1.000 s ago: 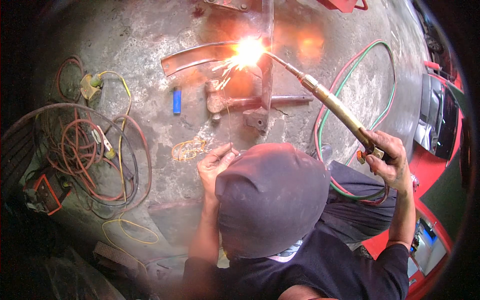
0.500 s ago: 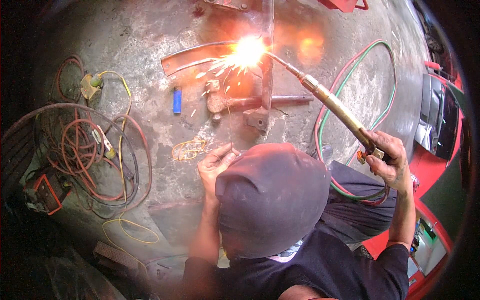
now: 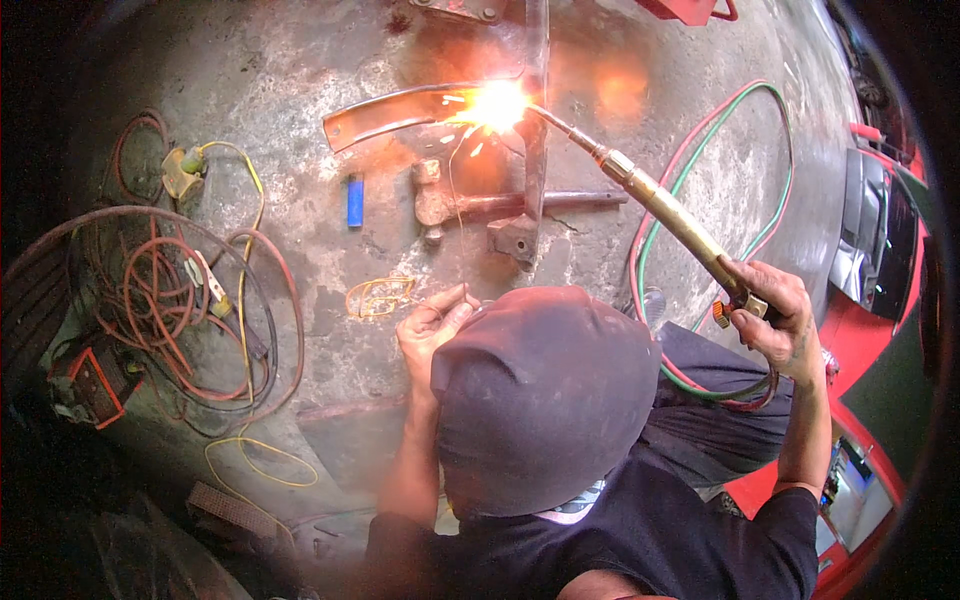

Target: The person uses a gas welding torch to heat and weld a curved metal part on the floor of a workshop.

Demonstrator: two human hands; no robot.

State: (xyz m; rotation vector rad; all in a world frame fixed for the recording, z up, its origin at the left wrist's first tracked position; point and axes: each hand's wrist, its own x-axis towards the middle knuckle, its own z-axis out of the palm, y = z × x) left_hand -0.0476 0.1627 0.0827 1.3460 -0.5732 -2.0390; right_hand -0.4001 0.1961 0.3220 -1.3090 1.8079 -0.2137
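My right hand is wrapped round the valve end of a brass gas torch. From the torch tip, a glaring flame with sparks meets the joint between a curved metal piece and an upright metal bar. The glare hides the joint itself. My left hand, left of the dark cap, pinches a thin filler wire. This wire runs up, slightly bowed, toward the flame. Its lower end and some fingertips are hard to make out beside the cap.
A hammer lies beneath the bar, with a blue cylinder to its left. Coiled yellow wire sits near my left hand. Tangled hoses and cables spread at left; red and green hoses loop at right.
The sparks have shrunk and more of the curved piece shows. The filler wire's upper part bows a little differently near the flame. Both hands and the torch stay almost in place.
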